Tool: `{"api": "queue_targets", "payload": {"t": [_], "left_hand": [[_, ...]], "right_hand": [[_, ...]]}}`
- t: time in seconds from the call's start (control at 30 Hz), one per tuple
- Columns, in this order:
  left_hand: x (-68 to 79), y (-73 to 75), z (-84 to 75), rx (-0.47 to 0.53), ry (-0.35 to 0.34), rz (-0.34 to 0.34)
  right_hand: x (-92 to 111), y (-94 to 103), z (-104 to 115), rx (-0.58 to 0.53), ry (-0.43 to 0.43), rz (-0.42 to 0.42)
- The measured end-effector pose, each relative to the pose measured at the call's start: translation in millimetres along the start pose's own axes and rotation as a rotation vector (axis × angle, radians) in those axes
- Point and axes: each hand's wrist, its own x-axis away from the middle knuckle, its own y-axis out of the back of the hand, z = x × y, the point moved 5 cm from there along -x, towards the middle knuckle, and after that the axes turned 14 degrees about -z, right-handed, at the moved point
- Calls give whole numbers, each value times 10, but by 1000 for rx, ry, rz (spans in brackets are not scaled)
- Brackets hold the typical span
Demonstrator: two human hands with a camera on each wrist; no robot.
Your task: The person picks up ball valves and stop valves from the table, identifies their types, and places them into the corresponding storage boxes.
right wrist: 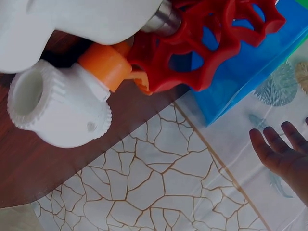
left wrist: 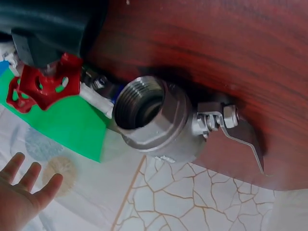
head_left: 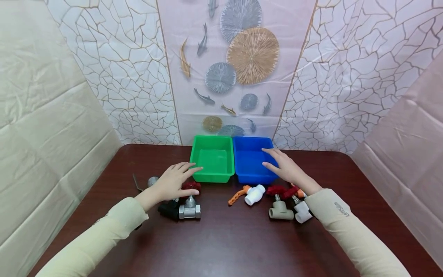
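Note:
My left hand [head_left: 171, 182], fingers spread, hovers over valves at the left and holds nothing. Beneath and beside it are a metal gate valve [head_left: 190, 211] with a red handwheel, a black valve [head_left: 169, 210] partly covered by the hand, and a steel ball valve [left wrist: 161, 120] with a bent lever. My right hand [head_left: 288, 168] is also spread and empty, near the right edge of the blue bin [head_left: 255, 179]. Close to its wrist lie a beige valve [head_left: 281, 211] and a white valve [head_left: 302, 212], both with red handwheels, plus a white ball valve [right wrist: 62, 106] with orange parts.
Left of the blue bin, a green bin [head_left: 212, 178] stands against it at the back of the dark table [head_left: 228, 242]. In front of the bins lies another white ball valve [head_left: 255, 195] with an orange handle. A patterned cloth [head_left: 138, 69] hangs behind the table.

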Motion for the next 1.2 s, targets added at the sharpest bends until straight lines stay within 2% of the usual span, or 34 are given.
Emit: {"api": "queue_targets", "payload": {"t": [0.3, 0.63, 0.9, 1.2], "left_hand": [[97, -88, -165, -29, -75, 23], [195, -153, -197, -17, -78, 120], [246, -232, -245, -92, -190, 142], [240, -315, -261, -71, -190, 183]], "right_hand": [[6, -117, 68, -22, 23, 7], [-46, -233, 135, -21, 52, 18], [-44, -298, 258, -24, 88, 41], [-139, -461, 369, 60, 148, 106]]}}
